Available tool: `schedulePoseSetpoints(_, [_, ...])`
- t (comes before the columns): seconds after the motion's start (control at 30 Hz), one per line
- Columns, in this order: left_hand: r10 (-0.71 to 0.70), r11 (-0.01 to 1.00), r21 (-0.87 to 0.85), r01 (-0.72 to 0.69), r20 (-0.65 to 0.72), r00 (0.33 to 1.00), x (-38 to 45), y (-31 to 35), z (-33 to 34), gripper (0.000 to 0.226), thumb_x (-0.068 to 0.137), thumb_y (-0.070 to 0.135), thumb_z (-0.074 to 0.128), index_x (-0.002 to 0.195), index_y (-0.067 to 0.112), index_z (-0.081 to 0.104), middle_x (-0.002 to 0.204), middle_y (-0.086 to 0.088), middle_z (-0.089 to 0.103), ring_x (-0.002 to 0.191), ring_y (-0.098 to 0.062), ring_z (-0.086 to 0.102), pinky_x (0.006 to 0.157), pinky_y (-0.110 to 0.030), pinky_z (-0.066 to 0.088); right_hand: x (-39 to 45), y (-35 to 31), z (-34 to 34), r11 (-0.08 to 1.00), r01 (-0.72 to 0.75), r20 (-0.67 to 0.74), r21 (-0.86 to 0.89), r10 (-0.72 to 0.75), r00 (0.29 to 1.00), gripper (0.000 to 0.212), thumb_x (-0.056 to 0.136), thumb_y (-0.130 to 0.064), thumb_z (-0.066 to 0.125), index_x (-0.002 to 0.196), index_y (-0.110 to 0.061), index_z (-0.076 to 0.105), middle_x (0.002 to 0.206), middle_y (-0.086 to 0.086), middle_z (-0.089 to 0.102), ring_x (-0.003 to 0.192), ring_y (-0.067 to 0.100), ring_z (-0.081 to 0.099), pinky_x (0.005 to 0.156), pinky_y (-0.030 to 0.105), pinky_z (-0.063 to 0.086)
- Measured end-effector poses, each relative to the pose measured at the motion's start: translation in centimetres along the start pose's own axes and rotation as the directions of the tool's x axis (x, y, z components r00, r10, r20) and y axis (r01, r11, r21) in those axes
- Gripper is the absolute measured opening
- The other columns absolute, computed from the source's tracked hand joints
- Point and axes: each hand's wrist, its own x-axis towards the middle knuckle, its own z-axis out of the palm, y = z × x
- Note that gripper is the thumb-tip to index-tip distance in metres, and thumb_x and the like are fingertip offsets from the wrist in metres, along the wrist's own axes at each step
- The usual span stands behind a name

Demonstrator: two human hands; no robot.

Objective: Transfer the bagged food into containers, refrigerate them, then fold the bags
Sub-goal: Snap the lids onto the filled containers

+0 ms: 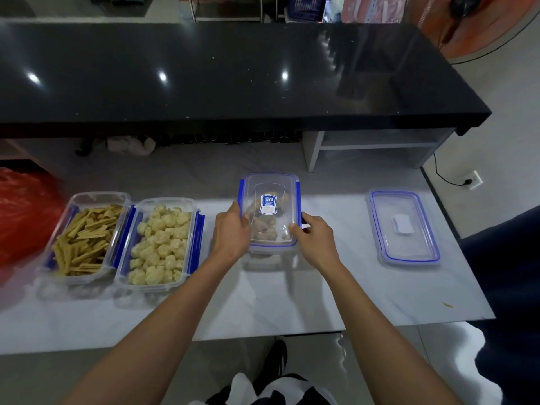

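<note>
A clear container with blue clips [270, 185] holds brownish food lumps and has its lid on, a blue label on top. My left hand [232, 230] grips its near left corner and my right hand [315, 232] grips its near right corner. To the left stand two lidless containers: one with yellow sticks [84, 238], one with pale puffy pieces [160, 244]. A spare lid [404, 226] lies flat to the right. A red plastic bag [23, 214] sits at the far left.
All stand on a white marble-look table [263, 302]. A black counter [233, 71] overhangs behind, with a white shelf unit [377, 147] beneath. A dark chair back [508, 273] is at the right edge. A wall socket with a cable [473, 180] is beyond the table.
</note>
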Motion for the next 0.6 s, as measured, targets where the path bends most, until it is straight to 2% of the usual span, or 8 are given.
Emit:
schedulePoseSetpoints(0.07, [0.125,0.983,0.134,-0.125,0.009,0.992,0.0,0.5,0.6,0.033,0.096,0.012,0.048,0.127,0.018,0.056,0.118,-0.011,0.062,0.11,-0.035,0.059,0.084,-0.049,0.055,0.3,0.8,-1.7,1.0,-0.013,-0.003,-0.003,0.013,1.0,0.039,0.095,-0.035,0.062,0.132,-0.02,0.064,0.123,0.001,0.064,0.094,0.014,0.066,0.082,0.026,0.053])
schedulePoseSetpoints(0.13, [0.18,0.949,0.252,-0.187,0.05,0.982,-0.3,1.7,1.5,0.041,0.097,0.015,0.053,0.137,0.023,0.051,0.145,-0.01,0.048,0.14,-0.035,0.037,0.108,-0.055,0.042,0.5,2.1,-4.3,1.0,-0.005,-0.093,-0.024,0.002,0.996,0.043,0.097,-0.036,0.062,0.135,-0.016,0.062,0.127,0.004,0.064,0.101,0.016,0.065,0.088,0.026,0.049])
schedulePoseSetpoints(0.2, [0.237,0.905,0.34,-0.255,0.095,0.967,-0.7,3.2,2.8,0.046,0.098,0.017,0.055,0.143,0.024,0.048,0.162,-0.008,0.031,0.152,-0.032,0.019,0.119,-0.052,0.027,0.6,4.0,-7.7,0.998,-0.012,-0.2,-0.061,-0.001,0.98,0.041,0.098,-0.032,0.061,0.134,-0.013,0.062,0.129,0.005,0.063,0.107,0.018,0.063,0.089,0.024,0.044])
schedulePoseSetpoints(0.23, [0.289,0.879,0.362,-0.312,0.118,0.95,-1.0,4.2,3.7,0.048,0.098,0.017,0.057,0.145,0.022,0.047,0.164,-0.007,0.028,0.153,-0.03,0.017,0.121,-0.051,0.024,0.6,5.1,-9.5,0.997,-0.032,-0.249,-0.074,0.013,0.968,0.039,0.098,-0.029,0.062,0.134,-0.012,0.062,0.13,0.006,0.063,0.111,0.02,0.062,0.092,0.026,0.044])
schedulePoseSetpoints(0.3, [0.44,0.824,0.312,-0.472,0.171,0.881,-1.7,6.6,5.7,0.045,0.096,0.017,0.059,0.141,0.017,0.053,0.157,-0.01,0.04,0.148,-0.033,0.03,0.118,-0.053,0.029,0.4,7.4,-13.1,0.989,-0.081,-0.345,-0.122,0.035,0.938,0.039,0.097,-0.022,0.062,0.133,-0.009,0.061,0.134,0.009,0.061,0.12,0.026,0.059,0.102,0.034,0.046])
schedulePoseSetpoints(0.4, [0.636,0.693,0.173,-0.7,0.31,0.707,-3.1,10.6,10.0,0.041,0.093,0.02,0.059,0.133,0.015,0.062,0.144,-0.009,0.056,0.135,-0.034,0.048,0.107,-0.051,0.042,-0.4,10.5,-17.5,0.963,-0.169,-0.46,-0.21,0.055,0.886,0.04,0.094,-0.014,0.063,0.133,-0.005,0.061,0.136,0.013,0.06,0.126,0.032,0.053,0.107,0.038,0.042])
schedulePoseSetpoints(0.5, [0.636,0.611,0.092,-0.786,0.534,0.557,-4.8,14.4,13.8,0.046,0.098,0.026,0.055,0.143,0.021,0.053,0.152,-0.002,0.048,0.141,-0.025,0.039,0.109,-0.042,0.036,-1.3,12.9,-20.3,0.923,-0.277,-0.495,-0.267,0.115,0.861,0.033,0.094,-0.009,0.06,0.126,-0.002,0.061,0.132,0.016,0.059,0.125,0.037,0.05,0.102,0.04,0.043])
schedulePoseSetpoints(0.6, [0.602,0.482,0.142,-0.864,0.662,0.445,-6.0,16.2,16.9,0.05,0.099,0.027,0.051,0.148,0.02,0.045,0.159,-0.004,0.038,0.147,-0.025,0.03,0.111,-0.041,0.033,-1.8,14.2,-21.2,0.871,-0.355,-0.471,-0.339,0.17,0.866,0.024,0.096,-0.009,0.056,0.119,-0.001,0.061,0.121,0.018,0.059,0.116,0.038,0.053,0.094,0.044,0.05])
